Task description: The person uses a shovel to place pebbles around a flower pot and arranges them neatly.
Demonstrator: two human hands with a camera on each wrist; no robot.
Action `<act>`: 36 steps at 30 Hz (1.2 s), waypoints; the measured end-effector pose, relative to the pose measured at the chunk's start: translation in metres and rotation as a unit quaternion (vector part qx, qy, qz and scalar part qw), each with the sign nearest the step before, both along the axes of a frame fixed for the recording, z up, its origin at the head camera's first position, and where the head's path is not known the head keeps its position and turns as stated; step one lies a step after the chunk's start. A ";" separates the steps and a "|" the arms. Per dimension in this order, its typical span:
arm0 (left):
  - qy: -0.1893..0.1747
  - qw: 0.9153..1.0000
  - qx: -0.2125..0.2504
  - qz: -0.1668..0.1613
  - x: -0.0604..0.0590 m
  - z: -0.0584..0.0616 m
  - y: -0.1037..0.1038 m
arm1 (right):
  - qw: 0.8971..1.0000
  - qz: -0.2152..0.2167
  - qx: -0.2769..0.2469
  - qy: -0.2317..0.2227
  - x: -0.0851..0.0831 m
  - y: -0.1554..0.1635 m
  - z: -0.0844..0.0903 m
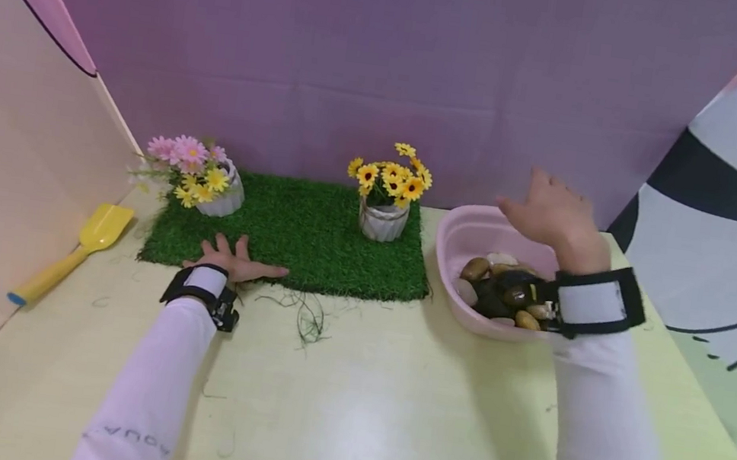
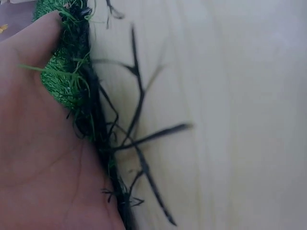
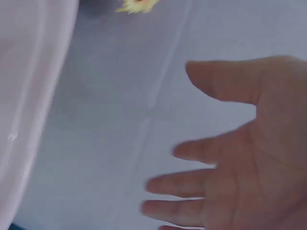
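My left hand (image 1: 232,262) rests with spread fingers on the front left edge of a green artificial grass mat (image 1: 299,233). In the left wrist view its palm (image 2: 43,143) lies along the mat's frayed edge, beside dark loose strands (image 2: 139,96). My right hand (image 1: 553,214) is raised over the back of a pink basin (image 1: 473,224), fingers extended and holding nothing. Smooth stones (image 1: 500,284) in brown, black and white fill the basin's bottom, partly hidden by the right wrist strap. In the right wrist view the basin's wall (image 3: 33,96) shows at left.
On the mat stand a white pot with yellow flowers (image 1: 384,216) and, at its left end, a tilted white pot with pink and yellow flowers (image 1: 224,197). A yellow toy shovel (image 1: 79,248) lies at the left. Loose grass strands (image 1: 309,322) lie before the mat.
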State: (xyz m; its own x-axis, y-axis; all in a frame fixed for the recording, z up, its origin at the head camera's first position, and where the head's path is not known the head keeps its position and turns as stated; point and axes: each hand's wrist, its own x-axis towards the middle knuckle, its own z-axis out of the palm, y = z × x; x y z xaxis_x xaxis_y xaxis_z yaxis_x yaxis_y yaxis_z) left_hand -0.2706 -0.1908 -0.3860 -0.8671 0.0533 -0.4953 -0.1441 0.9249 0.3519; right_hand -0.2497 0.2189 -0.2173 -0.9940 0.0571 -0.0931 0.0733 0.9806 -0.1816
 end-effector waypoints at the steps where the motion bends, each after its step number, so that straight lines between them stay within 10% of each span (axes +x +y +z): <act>1: 0.001 1.000 0.000 0.000 0.000 0.000 -0.001 | 1.000 -0.009 -0.005 0.007 -0.005 0.004 -0.002; 13: -0.002 1.000 -0.019 -0.003 0.001 0.004 0.001 | 0.987 -0.117 -0.105 -0.014 -0.049 0.058 -0.056; 28: -0.016 1.000 -0.021 -0.013 -0.003 0.009 -0.002 | 0.989 -0.047 -0.065 -0.121 -0.051 0.068 -0.062; 36: -0.017 1.000 -0.021 -0.015 -0.003 0.007 -0.001 | 0.995 -0.042 -0.073 -0.051 -0.058 0.077 -0.071</act>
State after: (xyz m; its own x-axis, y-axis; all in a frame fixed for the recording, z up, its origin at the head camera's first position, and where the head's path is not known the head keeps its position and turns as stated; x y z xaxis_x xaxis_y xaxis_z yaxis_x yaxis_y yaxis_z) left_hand -0.2732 -0.1916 -0.3786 -0.8477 0.0579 -0.5274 -0.1272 0.9428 0.3081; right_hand -0.3077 0.2961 -0.2883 -0.9715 0.1171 -0.2061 0.1782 0.9341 -0.3093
